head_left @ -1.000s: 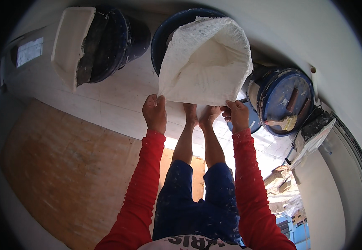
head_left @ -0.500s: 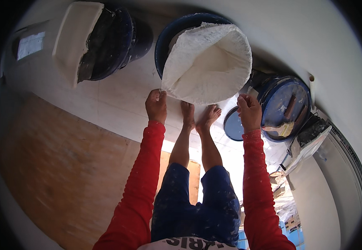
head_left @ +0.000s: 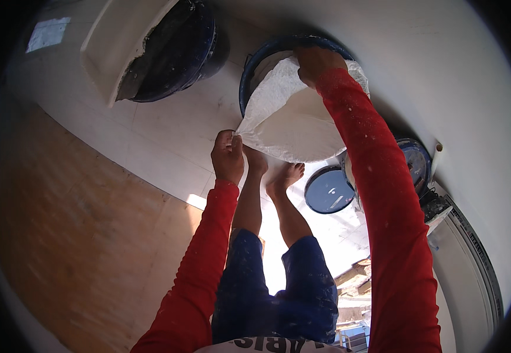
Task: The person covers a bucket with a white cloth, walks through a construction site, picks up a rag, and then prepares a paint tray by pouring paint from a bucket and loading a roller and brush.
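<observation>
A white sack (head_left: 291,135) lies open over a large dark blue bucket (head_left: 245,88), showing a pale hollow inside. My left hand (head_left: 227,154) pinches the sack's near left corner. My right hand (head_left: 315,63) reaches over to the far edge of the sack at the bucket's rim, fingers curled down onto it and partly hidden. My right forearm, in a red sleeve, crosses the sack's right side. My bare feet stand on the pale floor just below the sack.
A dark tub (head_left: 173,56) with a pale board (head_left: 99,53) against it stands left. A blue lid (head_left: 329,189) lies right of my feet, beside a lidded drum (head_left: 417,159) partly behind my arm. A plywood sheet (head_left: 79,235) covers the lower left floor. A wall curves along the right.
My right hand has let go of the near right corner and moved up to the far edge. The sack has shifted right. My left hand still holds its corner.
</observation>
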The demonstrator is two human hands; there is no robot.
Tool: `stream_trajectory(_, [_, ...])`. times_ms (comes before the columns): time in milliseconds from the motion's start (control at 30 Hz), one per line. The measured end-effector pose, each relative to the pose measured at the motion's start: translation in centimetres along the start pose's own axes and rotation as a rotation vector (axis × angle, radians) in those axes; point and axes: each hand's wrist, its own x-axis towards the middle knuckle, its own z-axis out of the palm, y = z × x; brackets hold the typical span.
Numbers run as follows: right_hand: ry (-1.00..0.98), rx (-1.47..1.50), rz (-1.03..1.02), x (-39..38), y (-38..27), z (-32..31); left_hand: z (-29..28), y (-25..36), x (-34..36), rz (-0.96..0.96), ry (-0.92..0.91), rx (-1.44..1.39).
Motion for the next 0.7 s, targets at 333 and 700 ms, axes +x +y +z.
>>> stream_trajectory(333, [0.486,0.247,0.109,-1.4,0.1,-1.0,-1.1,0.9,0.2,0.247,0.11,0.177])
stream_trajectory(700, [0.667,0.353,0.02,2.6,-0.3,1.0,-0.3,0.0,2.7,0.129,0.122,0.061])
